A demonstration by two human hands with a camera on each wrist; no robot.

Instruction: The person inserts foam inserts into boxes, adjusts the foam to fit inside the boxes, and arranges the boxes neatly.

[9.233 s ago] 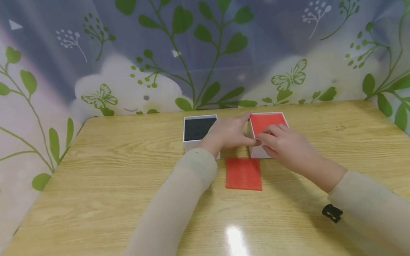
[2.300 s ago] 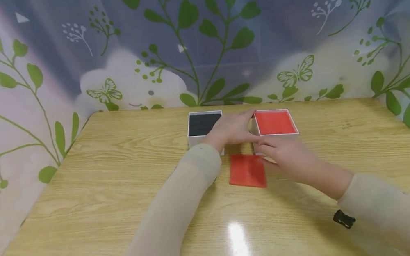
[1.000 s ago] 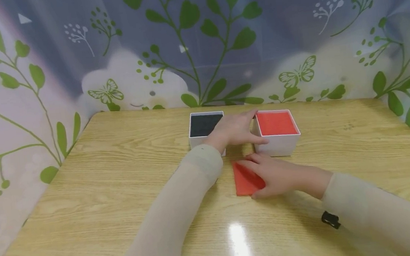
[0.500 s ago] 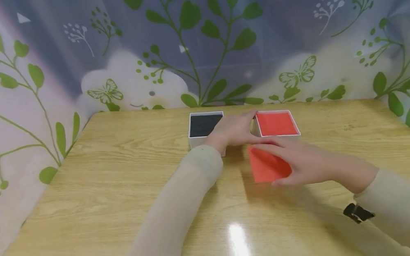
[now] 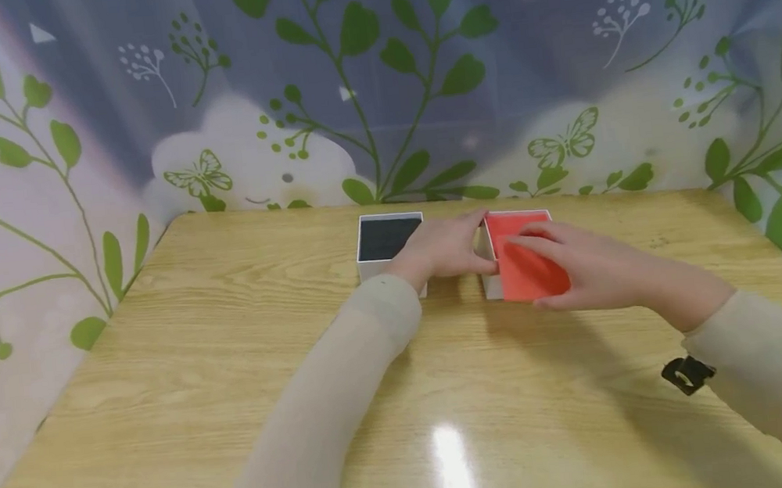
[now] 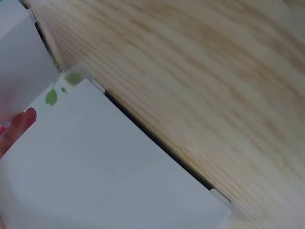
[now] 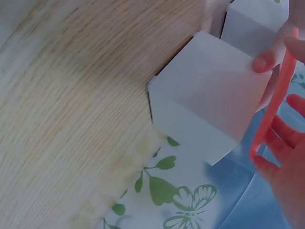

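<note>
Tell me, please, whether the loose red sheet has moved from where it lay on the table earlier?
Yes. The red sheet, held by the right hand, has gone up and rightward off the table, now tilted over the red-lined box.

table (image 5: 232, 353): glossy wood-grain | boxes (image 7: 209, 95): matt white card | red sheet (image 5: 531, 274): matt, thin

Both my arms stretch forward in pale beige sleeves, with a small black clip at my right wrist. My left hand (image 5: 444, 251) lies palm down, fingers straight and pointing right. My right hand (image 5: 595, 271) reaches in from the right, its fingers and thumb pinching something thin.
</note>
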